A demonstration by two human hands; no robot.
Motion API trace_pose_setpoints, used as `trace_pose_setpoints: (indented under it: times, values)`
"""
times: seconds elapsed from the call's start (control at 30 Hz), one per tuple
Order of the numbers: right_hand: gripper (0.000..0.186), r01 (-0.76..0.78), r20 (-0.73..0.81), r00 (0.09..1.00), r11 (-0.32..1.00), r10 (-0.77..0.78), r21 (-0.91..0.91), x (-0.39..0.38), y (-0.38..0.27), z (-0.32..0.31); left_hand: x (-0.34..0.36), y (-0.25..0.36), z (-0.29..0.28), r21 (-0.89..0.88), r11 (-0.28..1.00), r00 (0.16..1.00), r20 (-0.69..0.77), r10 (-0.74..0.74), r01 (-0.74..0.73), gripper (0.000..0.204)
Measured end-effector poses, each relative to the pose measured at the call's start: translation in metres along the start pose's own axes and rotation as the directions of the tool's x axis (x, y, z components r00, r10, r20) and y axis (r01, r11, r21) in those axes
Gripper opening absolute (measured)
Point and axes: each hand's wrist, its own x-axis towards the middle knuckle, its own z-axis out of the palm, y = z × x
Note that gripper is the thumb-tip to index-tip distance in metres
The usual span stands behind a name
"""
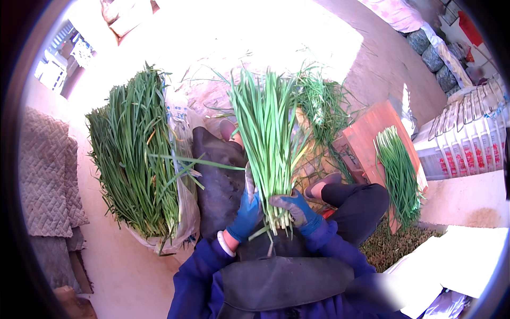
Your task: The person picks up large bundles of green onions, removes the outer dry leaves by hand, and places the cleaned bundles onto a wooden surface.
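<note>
Upright in front of my lap stands a thick bunch of garlic chives, its green leaves fanning upward and its pale cut ends pointing down at me. My left hand, in a blue glove with a grey palm, closes round the left side of the stems near the base. From the right, my right hand, gloved alike, grips the same stems. A few stray leaves stick out sideways past my left hand. To my left, a large heap of chives lies in a clear plastic bag.
A smaller bundle of chives rests on a reddish board at right. Loose leaves litter the floor ahead. Farther right stands a white crate with metal rods on top. Quilted mats lie at far left.
</note>
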Motion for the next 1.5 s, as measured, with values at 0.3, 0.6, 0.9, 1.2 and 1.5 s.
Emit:
trace_pose_setpoints:
  times: [0.3, 0.6, 0.9, 1.2, 1.5]
  values:
    - [0.041, -0.242, 0.224, 0.962, 0.866, 0.156, 0.437, -0.024, -0.020, -0.043, -0.017, 0.029, 0.000, -0.328, 0.855, 0.915, 0.110, -0.387, 0.401, 0.070]
    - [0.055, 0.100, 0.171, 0.981, 0.993, -0.089, -0.057, -0.033, -0.016, -0.068, 0.045, 0.010, 0.023, -0.379, 0.884, 0.961, 0.144, -0.237, 0.274, 0.068]
    - [0.087, 0.318, 0.335, 0.931, 0.780, -0.148, -0.539, -0.002, -0.104, -0.084, 0.106, 0.039, 0.043, -0.312, 0.946, 0.991, 0.121, -0.052, 0.087, 0.041]
    - [0.066, 0.527, 0.114, 0.850, 0.832, -0.514, -0.173, 0.050, -0.146, -0.090, 0.146, -0.041, 0.033, 0.141, 0.965, 0.931, 0.262, -0.253, 0.222, 0.051]
    - [0.023, 0.305, 0.127, 0.943, 0.650, -0.306, -0.696, 0.147, 0.077, -0.204, 0.132, -0.217, -0.080, 0.679, 0.699, 0.740, 0.347, -0.577, 0.226, 0.039]
